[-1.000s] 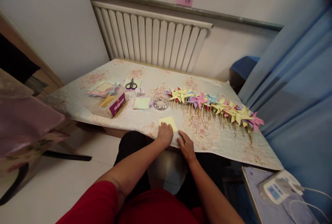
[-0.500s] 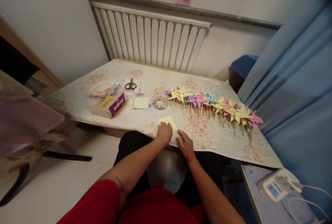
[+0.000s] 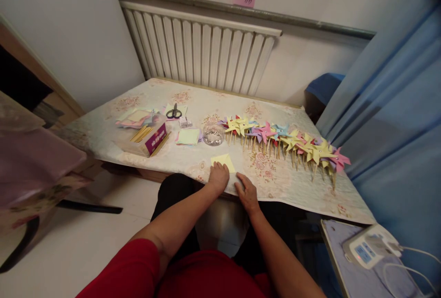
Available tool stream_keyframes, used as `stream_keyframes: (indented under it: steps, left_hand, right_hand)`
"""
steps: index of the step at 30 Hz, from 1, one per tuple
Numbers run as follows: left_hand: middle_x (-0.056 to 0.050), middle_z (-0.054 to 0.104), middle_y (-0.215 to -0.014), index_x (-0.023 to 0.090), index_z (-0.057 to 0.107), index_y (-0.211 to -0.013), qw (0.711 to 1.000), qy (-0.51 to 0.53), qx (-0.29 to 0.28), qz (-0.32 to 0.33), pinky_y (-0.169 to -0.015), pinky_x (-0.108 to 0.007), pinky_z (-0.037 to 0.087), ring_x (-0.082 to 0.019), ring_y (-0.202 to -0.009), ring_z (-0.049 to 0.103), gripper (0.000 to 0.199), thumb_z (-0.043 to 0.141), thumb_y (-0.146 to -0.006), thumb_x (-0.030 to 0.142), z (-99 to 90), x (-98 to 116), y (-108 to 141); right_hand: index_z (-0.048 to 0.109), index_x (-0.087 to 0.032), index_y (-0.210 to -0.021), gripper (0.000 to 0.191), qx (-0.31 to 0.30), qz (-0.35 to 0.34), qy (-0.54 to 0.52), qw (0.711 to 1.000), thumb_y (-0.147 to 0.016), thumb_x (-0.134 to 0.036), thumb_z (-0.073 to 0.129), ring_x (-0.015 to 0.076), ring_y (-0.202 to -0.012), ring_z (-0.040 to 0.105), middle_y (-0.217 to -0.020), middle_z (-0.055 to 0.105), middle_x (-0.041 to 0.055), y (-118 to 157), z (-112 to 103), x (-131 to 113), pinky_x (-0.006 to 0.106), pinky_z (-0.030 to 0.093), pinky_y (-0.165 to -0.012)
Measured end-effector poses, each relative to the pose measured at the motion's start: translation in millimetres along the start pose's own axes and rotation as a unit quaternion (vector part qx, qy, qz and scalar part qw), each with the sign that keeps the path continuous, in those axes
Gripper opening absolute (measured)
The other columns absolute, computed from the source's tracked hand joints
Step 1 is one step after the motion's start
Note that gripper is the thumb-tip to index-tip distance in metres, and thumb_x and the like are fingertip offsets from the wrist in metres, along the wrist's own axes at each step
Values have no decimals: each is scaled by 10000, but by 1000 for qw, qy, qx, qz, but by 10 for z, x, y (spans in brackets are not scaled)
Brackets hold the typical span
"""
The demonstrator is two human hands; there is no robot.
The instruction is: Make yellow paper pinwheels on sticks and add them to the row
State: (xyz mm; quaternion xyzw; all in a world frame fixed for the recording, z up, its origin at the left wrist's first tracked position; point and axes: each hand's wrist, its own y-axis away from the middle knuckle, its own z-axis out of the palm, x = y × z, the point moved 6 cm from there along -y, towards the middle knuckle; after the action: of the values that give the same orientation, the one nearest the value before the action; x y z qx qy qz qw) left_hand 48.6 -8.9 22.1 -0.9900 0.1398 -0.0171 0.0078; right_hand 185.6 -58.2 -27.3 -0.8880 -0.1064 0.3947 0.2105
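A square of yellow paper (image 3: 223, 161) with a crease line lies near the front edge of the table. My left hand (image 3: 219, 176) presses down on its lower part with bent fingers and hides that part. Just right of the paper, my right hand (image 3: 246, 192) rests at the table edge with thumb and fingers apart, holding nothing. Beyond the paper are a stack of pale green paper squares (image 3: 188, 137) and a clear round dish (image 3: 213, 136) of small shiny pieces. Many finished paper pinwheels (image 3: 265, 131) on sticks lie in a row to the right.
At the left sit a box of wooden sticks (image 3: 146, 139) and coloured paper sheets (image 3: 136, 117). Black-handled scissors (image 3: 174, 112) lie on paper beside a small clear box (image 3: 185, 122). A white power strip (image 3: 368, 248) with cables rests at lower right. A radiator (image 3: 206, 49) stands behind the table.
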Motion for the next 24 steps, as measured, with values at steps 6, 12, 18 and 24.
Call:
stream_keyframes:
  steps: [6, 12, 18, 24]
  left_hand:
    - [-304, 575, -1332, 9, 560, -1337, 1000, 1, -3, -3, -982, -467, 450, -352, -1310, 516, 436, 335, -970, 82, 17, -1, 4]
    - [-328, 546, -1365, -3, 548, -1360, 1000, 4, -11, 0, -981, -482, 444, -382, -1330, 498, 457, 323, -971, 82, 28, 5, -1]
    - [-321, 549, -1368, 12, 554, -1355, 1000, 9, -12, -6, -985, -476, 439, -365, -1328, 502, 449, 339, -969, 87, 8, 0, 4]
    - [-328, 536, -1376, 3, 537, -1367, 1000, 18, -17, -7, -997, -473, 419, -370, -1341, 486, 458, 323, -971, 85, 15, -3, 5]
  right_hand:
    - [661, -166, -1282, 441, -4, 0, 2, 1000, -974, -434, 494, 285, -1213, 636, -1272, 691, 153, -3, 0, -8, 491, 502, -1081]
    - [676, -179, -1265, 441, 3, 12, -17, 1000, -952, -449, 519, 287, -1200, 639, -1268, 698, 142, -2, -11, -12, 505, 494, -1080]
    - [686, -178, -1252, 443, 4, 25, -31, 999, -934, -446, 532, 298, -1204, 636, -1269, 698, 146, -5, -11, -9, 523, 482, -1085]
    - [693, -192, -1243, 431, 7, 27, -34, 999, -928, -447, 546, 294, -1200, 638, -1265, 700, 140, -6, -16, -15, 516, 480, -1086]
